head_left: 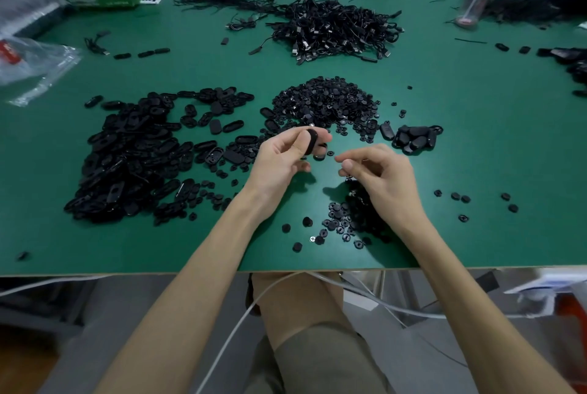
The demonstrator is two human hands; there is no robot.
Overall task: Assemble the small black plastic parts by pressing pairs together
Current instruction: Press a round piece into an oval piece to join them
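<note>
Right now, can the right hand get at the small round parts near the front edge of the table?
Probably yes: the right hand hangs just above the round parts, with nothing between them.

Oval part [312, 141] half hidden by left hand [279, 162], right hand [381, 172] pinch contents too small

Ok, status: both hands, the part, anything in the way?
Left hand pinches an oval part, raised. Right hand curled beside it, contents unclear. Nothing between them.
</note>
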